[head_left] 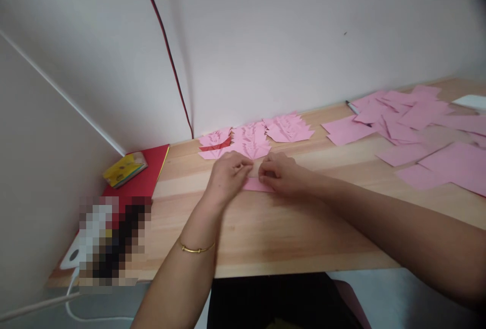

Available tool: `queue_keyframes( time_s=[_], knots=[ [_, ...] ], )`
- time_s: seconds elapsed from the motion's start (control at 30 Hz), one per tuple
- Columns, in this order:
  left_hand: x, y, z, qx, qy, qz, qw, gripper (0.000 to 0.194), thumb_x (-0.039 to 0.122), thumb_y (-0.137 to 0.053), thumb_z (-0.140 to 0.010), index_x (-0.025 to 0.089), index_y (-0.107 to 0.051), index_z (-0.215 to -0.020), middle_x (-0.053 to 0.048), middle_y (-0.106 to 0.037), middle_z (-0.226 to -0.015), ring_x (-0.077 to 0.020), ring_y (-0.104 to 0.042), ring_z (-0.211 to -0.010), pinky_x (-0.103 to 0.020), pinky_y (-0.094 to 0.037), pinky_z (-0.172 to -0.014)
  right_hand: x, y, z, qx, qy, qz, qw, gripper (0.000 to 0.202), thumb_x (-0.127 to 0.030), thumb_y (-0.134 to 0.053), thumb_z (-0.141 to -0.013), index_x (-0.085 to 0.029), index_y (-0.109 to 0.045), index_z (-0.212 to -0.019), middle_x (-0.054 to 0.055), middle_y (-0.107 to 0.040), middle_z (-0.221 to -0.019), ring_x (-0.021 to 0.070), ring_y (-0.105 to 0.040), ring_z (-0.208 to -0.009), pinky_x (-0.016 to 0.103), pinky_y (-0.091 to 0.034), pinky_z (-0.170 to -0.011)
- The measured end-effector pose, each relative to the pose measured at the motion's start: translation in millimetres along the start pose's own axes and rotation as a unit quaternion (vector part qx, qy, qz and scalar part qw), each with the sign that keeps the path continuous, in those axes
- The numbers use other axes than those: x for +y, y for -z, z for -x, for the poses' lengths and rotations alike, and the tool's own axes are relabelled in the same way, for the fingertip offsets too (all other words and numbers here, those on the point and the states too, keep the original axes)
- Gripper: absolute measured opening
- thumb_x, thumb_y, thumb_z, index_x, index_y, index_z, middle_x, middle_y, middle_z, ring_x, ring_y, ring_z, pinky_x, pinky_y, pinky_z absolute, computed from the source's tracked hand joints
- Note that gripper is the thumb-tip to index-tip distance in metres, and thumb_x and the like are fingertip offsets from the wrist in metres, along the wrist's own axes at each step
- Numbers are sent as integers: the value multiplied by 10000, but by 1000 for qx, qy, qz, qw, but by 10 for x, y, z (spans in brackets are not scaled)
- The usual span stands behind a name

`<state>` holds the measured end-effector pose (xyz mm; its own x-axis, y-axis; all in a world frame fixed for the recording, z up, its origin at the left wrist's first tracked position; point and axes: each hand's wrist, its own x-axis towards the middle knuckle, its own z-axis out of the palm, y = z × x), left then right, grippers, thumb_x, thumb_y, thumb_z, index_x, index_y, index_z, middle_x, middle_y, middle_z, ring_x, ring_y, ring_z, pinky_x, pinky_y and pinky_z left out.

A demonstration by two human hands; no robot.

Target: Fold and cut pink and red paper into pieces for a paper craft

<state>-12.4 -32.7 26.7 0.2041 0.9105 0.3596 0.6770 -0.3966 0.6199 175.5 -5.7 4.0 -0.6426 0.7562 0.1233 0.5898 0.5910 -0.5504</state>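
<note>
A narrow piece of pink paper [258, 185] lies on the wooden table between my hands. My left hand [230, 173] pinches the paper at its left end, thumb and fingers pressed together. At the right end my right hand [280, 172] is closed on the same paper with its fingers curled. Part of the paper is hidden under both hands. Just beyond them lie several pleated, jagged-edged pink paper pieces [288, 127], one row with a red strip [215, 146] among them.
Loose pink sheets [406, 111] are heaped at the right, beside a pen [352, 108]. On the left, a yellow packet [123, 168] rests on a red folder [152, 167]. A white power strip [72, 255] with a cable is at the near left, partly blurred out. A wall stands behind the table.
</note>
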Motion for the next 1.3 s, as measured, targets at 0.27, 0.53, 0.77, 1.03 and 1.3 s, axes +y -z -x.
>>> queue_keyframes(
  time_s=[0.27,0.53,0.77,1.03,1.3],
  knots=[
    [-61,-140,26,-185,35,-94,978,143,103,-526,-689,174,-639,-638,-18,-609,-682,-143,-531,-677,-254,-395,-627,-87,-24,-4,-32,-32,55,997,162,-260,-503,-798,-208,-643,-734,77,-600,-876,247,-503,-947,336,-345,-763],
    [-87,-199,54,-146,75,-69,984,133,136,-550,-676,195,-657,-728,-3,-607,-660,-141,-507,-602,-248,-366,-573,-16,-5,-13,-25,3,33,999,173,-226,-485,-829,-217,-658,-824,65,-627,-903,224,-536,-921,324,-353,-766],
    [-3,-140,59,-163,48,-91,981,225,83,-539,-675,215,-710,-737,-39,-673,-749,-179,-567,-696,-278,-395,-647,27,41,15,-37,48,8,998,199,-215,-492,-847,-225,-691,-856,59,-656,-876,215,-558,-860,319,-369,-760],
    [-5,-45,80,-221,16,-64,973,223,92,-548,-707,197,-710,-818,-42,-650,-825,-171,-577,-741,-271,-417,-680,9,92,24,-54,60,40,996,185,-330,-601,-784,-232,-698,-908,62,-634,-917,232,-549,-898,312,-361,-745],
    [-106,-4,83,-219,41,-69,972,270,127,-622,-664,213,-673,-915,-24,-590,-835,-168,-541,-748,-288,-422,-689,59,164,17,-85,53,33,994,206,-341,-647,-736,-224,-679,-902,44,-631,-897,205,-554,-836,293,-356,-702]
  ],
)
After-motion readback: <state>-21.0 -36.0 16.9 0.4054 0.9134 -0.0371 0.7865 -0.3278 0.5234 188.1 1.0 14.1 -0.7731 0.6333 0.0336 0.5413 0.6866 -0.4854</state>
